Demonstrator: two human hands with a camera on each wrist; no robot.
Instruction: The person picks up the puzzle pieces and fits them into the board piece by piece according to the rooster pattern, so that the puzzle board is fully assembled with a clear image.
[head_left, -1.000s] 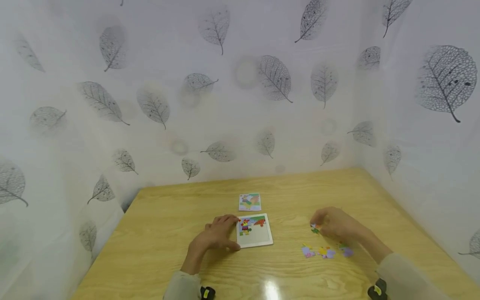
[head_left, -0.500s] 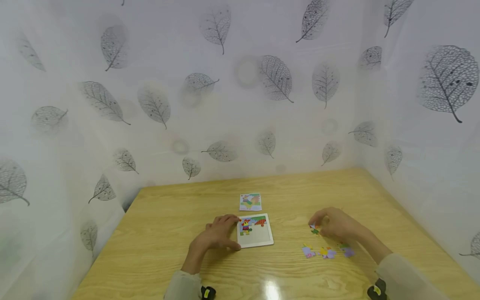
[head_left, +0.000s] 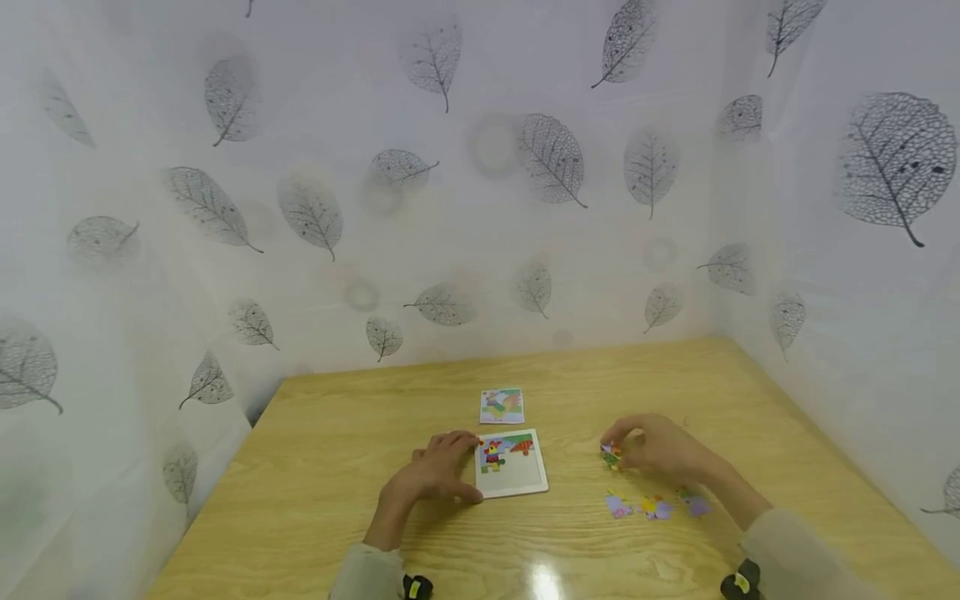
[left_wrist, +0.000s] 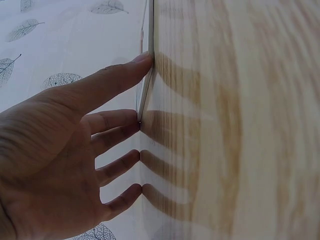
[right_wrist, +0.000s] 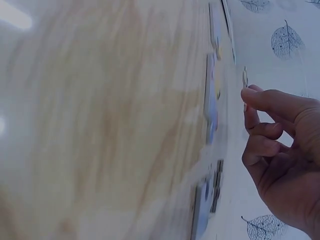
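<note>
On the table, a white-rimmed puzzle tray (head_left: 543, 468) holds joined pieces of a colourful bird picture along its top and left; its lower right part is bare. My left hand (head_left: 431, 475) rests at the tray's left side, thumb at the near corner and a fingertip near the far one. In the left wrist view, its spread fingers (left_wrist: 117, 202) reach down to the tabletop. To the right of the tray, my right hand (head_left: 663, 446) pinches a multicoloured puzzle piece (head_left: 609, 454) between thumb and fingers. The right wrist view shows that piece edge-on, raised off the table.
Several loose puzzle pieces (head_left: 656, 507) lie in a row below my right hand. Behind the tray is a small printed picture card (head_left: 502, 406) with a similar bird. A leaf-patterned curtain (head_left: 495, 208) encloses the back and sides of the wooden table (head_left: 360, 404).
My right hand has moved left toward the tray with the puzzle piece pinched in it. The left hand and the tray stay in place.
</note>
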